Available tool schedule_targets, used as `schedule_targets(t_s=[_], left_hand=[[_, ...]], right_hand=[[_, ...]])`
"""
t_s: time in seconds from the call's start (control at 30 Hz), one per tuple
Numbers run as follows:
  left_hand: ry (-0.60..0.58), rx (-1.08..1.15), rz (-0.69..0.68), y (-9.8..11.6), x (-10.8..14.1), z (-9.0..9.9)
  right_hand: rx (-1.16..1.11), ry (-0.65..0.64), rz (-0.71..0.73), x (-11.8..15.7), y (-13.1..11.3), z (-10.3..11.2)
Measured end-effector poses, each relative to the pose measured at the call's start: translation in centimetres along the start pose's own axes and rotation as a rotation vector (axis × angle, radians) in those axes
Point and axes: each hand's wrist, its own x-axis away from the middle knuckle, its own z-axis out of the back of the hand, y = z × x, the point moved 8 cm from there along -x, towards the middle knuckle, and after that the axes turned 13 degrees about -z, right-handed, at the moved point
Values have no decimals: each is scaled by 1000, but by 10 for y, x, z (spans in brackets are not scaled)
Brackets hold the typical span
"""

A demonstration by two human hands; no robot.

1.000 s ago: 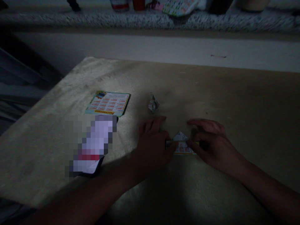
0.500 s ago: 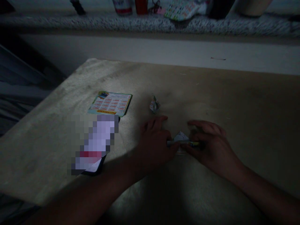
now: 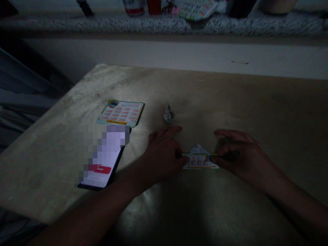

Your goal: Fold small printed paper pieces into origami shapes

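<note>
Intently, two bare hands work over a piece of folded paper (image 3: 197, 163) lying on a dimly lit worktop (image 3: 282, 112), near the middle of its near half. The printed sheet, white with orange and red blocks of figures, stands with a pointed peak at 12 o'clock and a straight base at 6 o'clock. The left hand (image 3: 165, 155) closes in a narrow pinch on the paper's 9 o'clock end, its thumb resting near the edge, the other fingers reaching out toward 1 o'clock. The right hand (image 3: 238, 155) pinches the opposite end at 3 o'clock, thumb and forefinger close together, the remaining fingers curled above; deep shadow hides the hollow of its palm.

With the folded paper as the centre of the dial, a small crumpled-looking paper shape (image 3: 169, 114) sits at 11 o'clock, just beyond the left hand's fingertips and apart from them. A printed card (image 3: 121, 112), rounded at the corners and set with columns of red figures, lies flat at 10 o'clock. A phone (image 3: 112, 164) with a lit screen rests at 9 o'clock, its display partly masked by coarse pixels, a red patch near its lower end. At 12 o'clock, past a pale wall (image 3: 179, 53), a speckled stone ledge (image 3: 153, 26) carries a red container (image 3: 154, 7) and a patterned packet (image 3: 197, 10).
</note>
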Motion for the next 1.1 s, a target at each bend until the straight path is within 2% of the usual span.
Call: schedule_targets(t_s=[0.23,0.4,0.6,0.73,0.83,0.93,1.03,1.1], left_hand=[[-23,24,36,-4,3,2],[-3,74,-21,5,5,-4],[62,80,-107,16,8,-12],[135,124,-151,20,5,-12],[157,223,-185,25,1,-15],[170,412,-107,24,-2,-19],[193,680,7,20,-1,-25],[206,782,43,19,1,-27]], right_hand=[[-4,14,32,4,2,1],[-24,47,55,6,-12,2],[-44,15,121,7,-33,-8],[-201,-10,87,8,-35,-11],[-372,-73,-43,9,-28,-16],[-585,-91,-155,12,-25,-17],[-785,-100,-196,12,-28,-16],[-854,-98,-213,12,-30,-15]])
